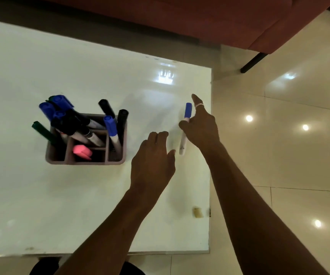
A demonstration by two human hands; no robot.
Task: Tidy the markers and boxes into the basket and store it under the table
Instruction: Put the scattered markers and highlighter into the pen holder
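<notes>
Glossy tiled floor (279, 155), red sofa (200, 16)

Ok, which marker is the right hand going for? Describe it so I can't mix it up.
Start at the white table and go to its right edge, well clear of the divided basket. There, at the right hand, is a blue-capped marker with a white barrel. It is the only marker outside the basket.

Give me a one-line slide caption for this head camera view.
Right hand holds a blue-capped marker beside the open left hand, near a marker-filled basket on the white table.
</notes>
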